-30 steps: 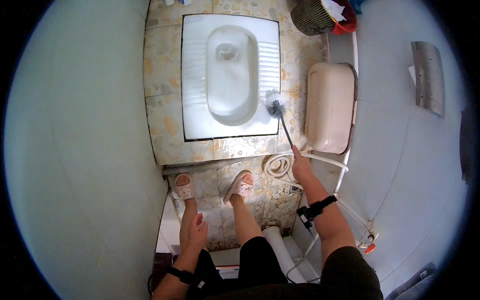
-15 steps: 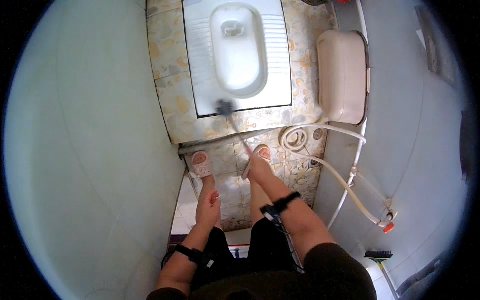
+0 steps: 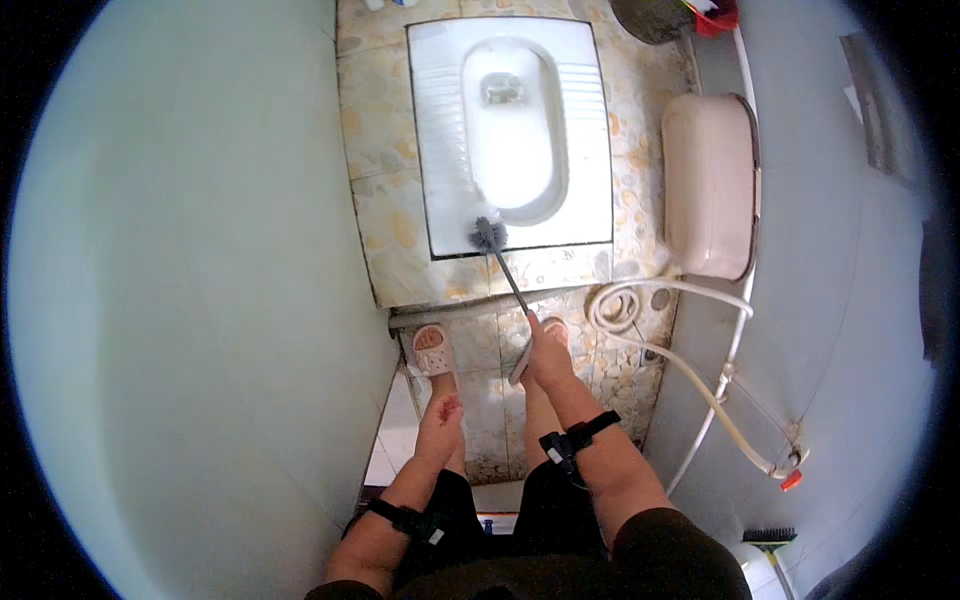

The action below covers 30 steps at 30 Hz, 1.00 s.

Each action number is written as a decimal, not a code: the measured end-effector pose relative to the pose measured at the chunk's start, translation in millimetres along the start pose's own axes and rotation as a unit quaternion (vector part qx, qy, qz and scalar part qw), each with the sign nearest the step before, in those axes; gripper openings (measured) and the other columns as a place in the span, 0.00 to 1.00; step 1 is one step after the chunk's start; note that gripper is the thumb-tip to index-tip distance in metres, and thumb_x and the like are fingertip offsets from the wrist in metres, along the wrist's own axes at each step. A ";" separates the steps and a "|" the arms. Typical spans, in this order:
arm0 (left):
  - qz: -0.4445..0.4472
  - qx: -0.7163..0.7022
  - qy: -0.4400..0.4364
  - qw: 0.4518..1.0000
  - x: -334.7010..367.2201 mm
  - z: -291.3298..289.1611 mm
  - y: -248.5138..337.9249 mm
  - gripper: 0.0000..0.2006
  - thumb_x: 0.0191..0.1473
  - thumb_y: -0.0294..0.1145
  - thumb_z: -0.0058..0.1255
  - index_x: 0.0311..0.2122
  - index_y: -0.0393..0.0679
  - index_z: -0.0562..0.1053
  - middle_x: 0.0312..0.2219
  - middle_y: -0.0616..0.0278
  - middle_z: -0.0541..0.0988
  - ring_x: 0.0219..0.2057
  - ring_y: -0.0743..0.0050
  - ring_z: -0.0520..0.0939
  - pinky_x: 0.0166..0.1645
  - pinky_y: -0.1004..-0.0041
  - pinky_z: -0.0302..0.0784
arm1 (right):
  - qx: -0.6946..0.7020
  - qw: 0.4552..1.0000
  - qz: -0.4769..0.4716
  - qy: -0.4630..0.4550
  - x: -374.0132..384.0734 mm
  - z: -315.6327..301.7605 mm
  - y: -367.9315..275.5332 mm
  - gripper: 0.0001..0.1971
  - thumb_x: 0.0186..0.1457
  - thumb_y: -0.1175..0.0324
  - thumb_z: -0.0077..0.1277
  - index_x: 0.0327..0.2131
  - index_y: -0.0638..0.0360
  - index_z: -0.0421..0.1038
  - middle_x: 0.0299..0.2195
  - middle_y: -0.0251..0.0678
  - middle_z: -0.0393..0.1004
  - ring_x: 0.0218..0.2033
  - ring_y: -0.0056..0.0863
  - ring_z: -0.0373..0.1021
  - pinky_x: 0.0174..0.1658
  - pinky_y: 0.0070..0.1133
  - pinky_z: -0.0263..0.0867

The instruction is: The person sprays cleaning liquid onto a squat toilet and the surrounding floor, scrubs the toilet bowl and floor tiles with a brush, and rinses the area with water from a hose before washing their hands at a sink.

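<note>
Right hand (image 3: 548, 352) grips the brush (image 3: 489, 235), its head on the pan (image 3: 590, 130) rim at centre frame (scrubbing underway); left hand (image 3: 440, 412) rests empty.

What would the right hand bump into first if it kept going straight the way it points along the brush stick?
Probably the near rim of the white squat toilet. The right hand points along the toilet brush, whose head already sits on that rim. Depth is hard to judge.

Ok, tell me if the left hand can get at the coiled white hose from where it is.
Probably not easily: the left hand rests on the left leg, and the right hand gripping the toilet brush lies between it and the hose.
</note>
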<state>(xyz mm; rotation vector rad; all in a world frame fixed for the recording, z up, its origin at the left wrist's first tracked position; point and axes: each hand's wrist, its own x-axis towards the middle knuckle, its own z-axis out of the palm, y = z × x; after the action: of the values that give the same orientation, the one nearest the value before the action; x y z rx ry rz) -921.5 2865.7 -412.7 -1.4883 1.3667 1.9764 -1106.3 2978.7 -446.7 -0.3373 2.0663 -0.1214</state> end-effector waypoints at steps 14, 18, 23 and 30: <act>0.025 -0.061 0.027 0.997 -1.9 2.7 4.7 0.13 0.43 0.24 0.38 0.38 0.34 0.59 0.32 0.58 0.67 0.32 0.72 0.69 0.38 0.76 0.64 | -0.044 0.986 -0.124 0.105 124.7 -57.2 -71.1 0.31 0.38 0.78 0.34 0.49 0.50 0.37 0.16 0.46 0.64 0.19 0.39 0.63 0.21 0.31 0.58; -0.018 -0.073 0.016 0.997 -12.6 9.1 42.9 0.13 0.44 0.25 0.38 0.37 0.35 0.60 0.32 0.58 0.67 0.32 0.75 0.68 0.38 0.79 0.63 | -0.074 0.996 -0.057 -0.002 41.2 -21.5 -15.7 0.34 0.38 0.79 0.34 0.50 0.46 0.32 0.18 0.50 0.65 0.20 0.39 0.64 0.23 0.30 0.59; -0.017 -0.151 0.014 0.988 2.1 13.8 13.9 0.12 0.44 0.26 0.39 0.37 0.36 0.61 0.31 0.60 0.67 0.33 0.79 0.67 0.38 0.83 0.61 | -0.037 0.980 -0.094 0.169 176.6 -125.4 -92.3 0.29 0.39 0.77 0.32 0.49 0.54 0.38 0.23 0.51 0.65 0.24 0.42 0.63 0.26 0.30 0.60; 0.031 -0.058 0.025 0.998 -4.0 13.7 14.8 0.12 0.44 0.24 0.37 0.38 0.33 0.59 0.33 0.54 0.66 0.35 0.71 0.68 0.41 0.76 0.62 | -0.040 0.977 -0.156 0.139 148.5 -63.8 -75.9 0.30 0.39 0.76 0.33 0.49 0.53 0.36 0.20 0.52 0.64 0.22 0.43 0.63 0.26 0.32 0.59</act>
<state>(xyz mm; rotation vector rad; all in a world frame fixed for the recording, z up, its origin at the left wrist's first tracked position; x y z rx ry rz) -938.2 2870.8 -401.9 -1.5731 1.3549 2.1020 -1216.2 2859.9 -522.4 -0.7297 2.2834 -0.2881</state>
